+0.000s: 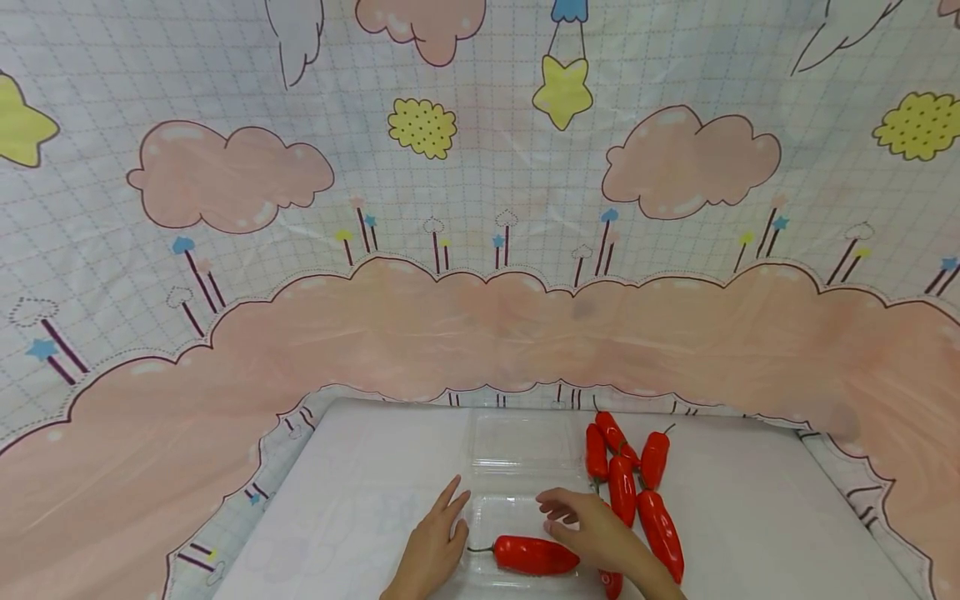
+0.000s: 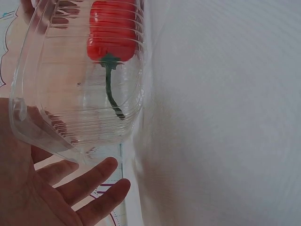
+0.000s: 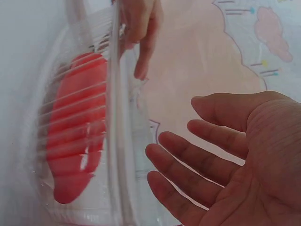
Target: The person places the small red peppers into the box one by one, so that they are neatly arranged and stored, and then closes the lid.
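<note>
Red pepper lies on its side in the near half of a clear plastic container, between the two hands I watch from my remote seat; its green stem points toward the left hand, its tapered end toward the right hand.

On my head view the left hand is at the container's left edge, fingers extended and grasping nothing; the left wrist view shows those fingers spread beside the container's corner, though I cannot tell whether they touch it. The right hand is released too, its fingers loosely bent over the container's right side; from the right wrist I see them apart from its wall, the palm bare.

Beyond the hands, the container's other half lies on the far side; to the right I see a loose cluster of more red peppers, some touching, one partly hidden by the right forearm. All this rests on a white table; behind it hangs a cloth printed with pink clouds and yellow stars.
</note>
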`<state>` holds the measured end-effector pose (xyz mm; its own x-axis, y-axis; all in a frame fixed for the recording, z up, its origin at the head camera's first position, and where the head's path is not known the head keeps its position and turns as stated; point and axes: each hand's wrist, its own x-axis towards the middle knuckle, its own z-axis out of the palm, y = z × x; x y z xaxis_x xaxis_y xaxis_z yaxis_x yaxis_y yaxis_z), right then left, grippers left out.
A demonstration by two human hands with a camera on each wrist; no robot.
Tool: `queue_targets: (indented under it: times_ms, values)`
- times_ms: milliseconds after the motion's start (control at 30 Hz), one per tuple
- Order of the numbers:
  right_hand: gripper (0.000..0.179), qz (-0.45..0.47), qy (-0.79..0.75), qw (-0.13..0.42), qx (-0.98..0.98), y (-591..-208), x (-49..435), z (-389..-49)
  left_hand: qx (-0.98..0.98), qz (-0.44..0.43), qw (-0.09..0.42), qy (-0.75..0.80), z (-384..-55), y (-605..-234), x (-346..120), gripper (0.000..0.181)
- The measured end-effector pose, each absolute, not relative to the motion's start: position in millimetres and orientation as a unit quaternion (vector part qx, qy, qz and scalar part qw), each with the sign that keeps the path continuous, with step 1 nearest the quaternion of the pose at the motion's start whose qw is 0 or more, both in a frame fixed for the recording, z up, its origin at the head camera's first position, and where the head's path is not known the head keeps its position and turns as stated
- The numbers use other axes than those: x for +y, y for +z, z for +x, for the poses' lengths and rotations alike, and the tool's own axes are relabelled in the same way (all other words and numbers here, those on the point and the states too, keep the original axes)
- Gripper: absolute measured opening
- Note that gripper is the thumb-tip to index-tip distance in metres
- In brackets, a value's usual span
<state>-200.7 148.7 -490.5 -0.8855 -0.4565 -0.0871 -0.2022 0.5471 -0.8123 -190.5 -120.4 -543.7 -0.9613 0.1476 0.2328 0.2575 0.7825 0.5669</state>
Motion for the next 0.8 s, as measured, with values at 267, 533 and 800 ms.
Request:
queue_targets:
  times_ms: [267,533,800]
  values:
    - [0.047,-0.168,-0.456,0.113,0.866,-486,158,-199,-0.940,-0.110,0.093,-0.308,-190,-544,-121,0.039]
    - [0.043,-0.158,-0.470,0.083,0.864,-482,167,-197,-0.942,-0.108,0.088,-0.306,-189,-542,-120,0.039]
    - [0.043,-0.125,-0.464,0.048,0.876,-482,176,-194,-0.943,-0.107,0.086,-0.304,-189,-541,-120,0.039]
